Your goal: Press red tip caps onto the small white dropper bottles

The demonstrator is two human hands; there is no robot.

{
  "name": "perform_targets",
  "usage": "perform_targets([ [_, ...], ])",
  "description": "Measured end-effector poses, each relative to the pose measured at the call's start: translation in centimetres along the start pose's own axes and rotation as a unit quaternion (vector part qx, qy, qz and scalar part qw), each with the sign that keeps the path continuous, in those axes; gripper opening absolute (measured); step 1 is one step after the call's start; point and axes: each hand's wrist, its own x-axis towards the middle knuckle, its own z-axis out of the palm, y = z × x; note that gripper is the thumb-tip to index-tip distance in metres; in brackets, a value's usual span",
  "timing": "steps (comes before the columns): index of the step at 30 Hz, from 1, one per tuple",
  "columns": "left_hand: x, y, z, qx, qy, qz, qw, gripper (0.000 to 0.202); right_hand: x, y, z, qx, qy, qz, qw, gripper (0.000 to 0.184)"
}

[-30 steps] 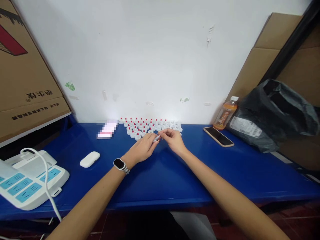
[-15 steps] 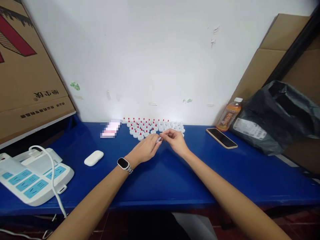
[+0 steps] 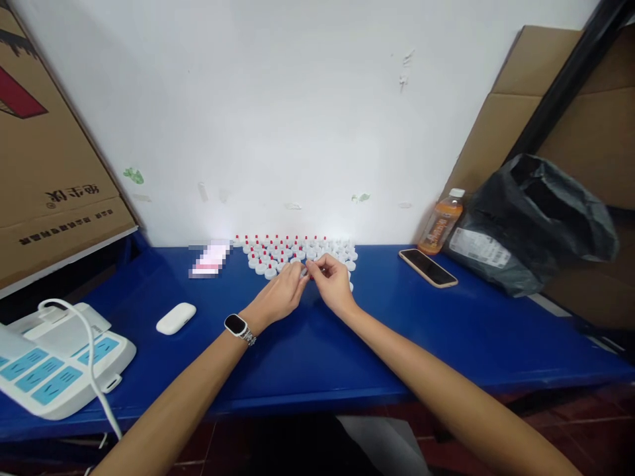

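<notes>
At the middle of the blue table my left hand (image 3: 282, 291) is closed, its fingertips round a small white cap (image 3: 304, 272) that is mostly hidden. My right hand (image 3: 333, 284) meets it in a pinch; what its fingertips hold is too small and covered to make out. Just beyond both hands stand rows of round white caps (image 3: 270, 272). Those on the left carry small red tips (image 3: 252, 256), while those on the right (image 3: 351, 254) show white tops. A few of the caps are partly behind my right hand.
A white power strip (image 3: 64, 377) with a cable and a white earbud case (image 3: 176, 318) lie left. To the right are a phone (image 3: 427, 268), an orange drink bottle (image 3: 440, 223) and a black plastic bag (image 3: 526, 225). Cardboard (image 3: 59, 152) leans at the left; a white wall (image 3: 288, 119) rises behind.
The whole view has shifted, so most things appear a little further left. Both hands stay together at the white cap, with the right fingers slightly changed in their pinch.
</notes>
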Motion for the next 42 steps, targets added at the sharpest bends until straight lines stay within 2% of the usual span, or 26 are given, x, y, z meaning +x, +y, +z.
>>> perform_targets([
  [4,-0.1,0.0,-0.1,0.013,0.005,0.018,1.0,0.026,0.3,0.2,-0.4,0.016,-0.03,0.009,0.999,0.03],
  [7,-0.2,-0.1,-0.2,-0.013,0.017,0.005,1.0,0.029,0.7,0.7,-1.1,0.017,-0.068,0.032,0.997,0.032],
  [11,-0.3,-1.3,-0.8,-0.034,0.033,-0.04,0.998,0.041,2.7,1.3,-2.5,-0.072,-0.054,0.01,0.996,0.021],
  [13,-0.4,-2.3,-1.4,-0.03,0.035,-0.067,0.997,0.036,4.5,1.6,-2.9,-0.141,-0.045,-0.025,0.989,0.013],
  [15,-0.5,-3.2,-2.0,-0.027,0.042,-0.09,0.995,0.027,6.4,1.8,-2.8,-0.216,-0.06,-0.054,0.973,0.007],
  [19,-0.7,-4.1,-2.8,-0.034,0.053,-0.109,0.992,0.023,9.2,2.5,-1.5,-0.355,-0.154,-0.061,0.92,0.011],
  [23,-0.6,-4.0,-2.8,-0.051,0.049,-0.103,0.992,0.024,9.5,3.0,-0.4,-0.445,-0.22,-0.047,0.867,0.012],
  [27,-0.4,-3.9,-2.5,-0.053,0.045,-0.092,0.993,0.026,9.3,2.9,-0.1,-0.491,-0.232,-0.039,0.839,0.012],
  [30,-0.3,-4.0,-2.3,-0.046,0.046,-0.089,0.994,0.028,9.1,2.3,-0.7,-0.492,-0.211,-0.048,0.843,0.018],
  [33,-0.3,-4.0,-2.1,-0.048,0.042,-0.086,0.994,0.028,8.5,1.7,-2.4,-0.489,-0.182,-0.063,0.851,0.02],
  [38,-0.2,-3.1,-1.5,-0.063,0.025,-0.061,0.996,0.029,6.2,1.4,-5.8,-0.535,-0.182,-0.039,0.824,0.015],
  [40,-0.1,-2.6,-1.2,-0.061,0.017,-0.053,0.997,0.029,5.5,1.5,-6.4,-0.514,-0.194,-0.031,0.835,0.013],
  [42,0.0,-2.0,-1.0,-0.053,0.01,-0.049,0.997,0.028,4.9,1.5,-6.3,-0.462,-0.19,-0.028,0.866,0.013],
])
